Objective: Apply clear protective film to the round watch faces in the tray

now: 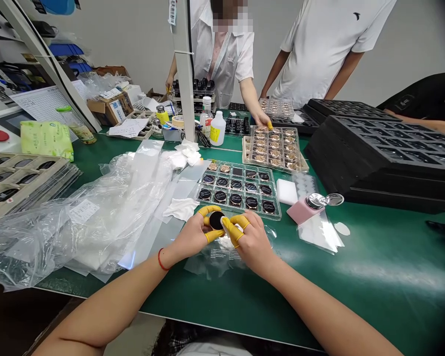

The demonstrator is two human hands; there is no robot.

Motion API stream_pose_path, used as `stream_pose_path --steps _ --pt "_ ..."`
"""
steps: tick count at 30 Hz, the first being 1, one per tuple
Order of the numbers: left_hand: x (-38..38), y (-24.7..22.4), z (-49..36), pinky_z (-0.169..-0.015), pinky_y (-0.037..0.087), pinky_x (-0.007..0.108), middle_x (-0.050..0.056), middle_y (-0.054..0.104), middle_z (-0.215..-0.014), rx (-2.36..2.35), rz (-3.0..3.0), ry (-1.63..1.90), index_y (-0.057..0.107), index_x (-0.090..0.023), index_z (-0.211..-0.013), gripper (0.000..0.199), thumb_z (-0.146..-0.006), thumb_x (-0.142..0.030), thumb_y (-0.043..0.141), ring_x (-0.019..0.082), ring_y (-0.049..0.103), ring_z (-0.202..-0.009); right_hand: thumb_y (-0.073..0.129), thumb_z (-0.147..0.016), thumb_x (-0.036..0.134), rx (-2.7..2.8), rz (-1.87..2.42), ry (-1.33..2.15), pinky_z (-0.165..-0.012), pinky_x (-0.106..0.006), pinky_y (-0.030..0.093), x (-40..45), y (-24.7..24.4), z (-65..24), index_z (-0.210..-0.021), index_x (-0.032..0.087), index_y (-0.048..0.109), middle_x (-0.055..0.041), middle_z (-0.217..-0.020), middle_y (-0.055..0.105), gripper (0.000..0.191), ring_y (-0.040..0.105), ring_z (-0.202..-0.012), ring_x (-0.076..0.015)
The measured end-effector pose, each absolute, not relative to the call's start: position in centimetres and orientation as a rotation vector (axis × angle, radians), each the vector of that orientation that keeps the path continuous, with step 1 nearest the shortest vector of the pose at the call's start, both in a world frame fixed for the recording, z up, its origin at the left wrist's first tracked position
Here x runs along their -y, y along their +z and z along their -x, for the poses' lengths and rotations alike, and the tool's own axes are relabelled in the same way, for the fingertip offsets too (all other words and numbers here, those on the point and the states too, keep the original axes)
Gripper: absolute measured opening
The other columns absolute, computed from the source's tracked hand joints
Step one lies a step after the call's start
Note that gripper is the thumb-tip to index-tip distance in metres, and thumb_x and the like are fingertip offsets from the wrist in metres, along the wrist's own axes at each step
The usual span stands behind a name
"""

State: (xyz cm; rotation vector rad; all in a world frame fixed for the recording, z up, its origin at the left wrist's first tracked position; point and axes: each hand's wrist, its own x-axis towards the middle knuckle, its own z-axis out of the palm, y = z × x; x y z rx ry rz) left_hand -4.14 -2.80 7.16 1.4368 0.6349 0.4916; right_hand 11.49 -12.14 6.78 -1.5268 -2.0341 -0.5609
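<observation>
Yellow finger cots [212,209] on both hands, fingers closed in a pinch around a black round disc [216,220]. The left hand [190,235] grips it from the side and below; the right hand [251,242] presses in at the edge, where a small pale bit of film [224,225] seems to show, hard to tell. The disc sits between the hands, just above a clear plastic sheet [211,262] on the green mat [374,262]. Risk: the cots are smooth, so a weak pinch could drop the disc, and fingers sliding over its face could smudge or scratch it. Both forearms reach in from the bottom, elbows wide, wrists turned in. Just ahead is a clear tray of black discs [276,212], with a pink bottle [300,211] and a white sponge [286,192] beside it. Farther off, a co-worker's hand [261,118] touches a tray of gold discs [244,153].
</observation>
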Motion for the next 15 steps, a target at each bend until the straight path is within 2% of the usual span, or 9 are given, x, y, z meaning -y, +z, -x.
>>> stream_pose_path --steps 6,10,12,15 --pt "2.1 7.1 4.2 -0.064 0.047 0.021 0.0 0.062 -0.087 -0.652 -1.471 0.526 0.046 -0.021 -0.115 0.051 -0.071 -0.023 0.07 0.012 0.06 -0.072 0.054 -0.08 0.006 2.078 1.457 -0.425 -0.095 -0.047 0.038 12.7 6.3 -10.9 -0.105 0.019 0.063 -0.0066 -0.087 0.063 0.03 0.049 -0.086 -0.0212" --pt "1.7 7.2 4.2 -0.067 0.048 0.023 0.0 0.063 -0.086 -0.667 -1.485 0.561 0.045 -0.022 -0.116 0.052 -0.07 -0.025 0.072 0.013 0.062 -0.074 0.05 -0.086 0.014 1.896 1.544 -0.205 -0.084 -0.045 0.044 12.0 7.2 -12.0 -0.104 0.022 0.064 -0.0073 -0.089 0.064 0.024 0.052 -0.084 -0.0209" --pt "1.5 7.5 4.3 -0.075 0.05 0.028 0.0 0.064 -0.086 -0.675 -1.459 0.577 0.044 -0.023 -0.117 0.055 -0.07 -0.025 0.072 0.016 0.065 -0.079 0.05 -0.087 0.021 1.741 1.699 -0.036 -0.083 -0.047 0.044 11.6 8.1 -13.3 -0.107 0.022 0.064 -0.0093 -0.098 0.064 0.025 0.054 -0.093 -0.0236" --pt "1.2 8.2 4.4 -0.085 0.05 0.035 0.001 0.067 -0.089 -0.666 -1.372 0.621 0.043 -0.022 -0.116 0.057 -0.068 -0.026 0.074 0.019 0.067 -0.086 0.056 -0.084 0.033 1.652 1.783 0.402 -0.093 -0.049 0.042 11.6 9.2 -15.4 -0.118 0.025 0.058 -0.009 -0.119 0.058 0.035 0.051 -0.111 -0.0263"
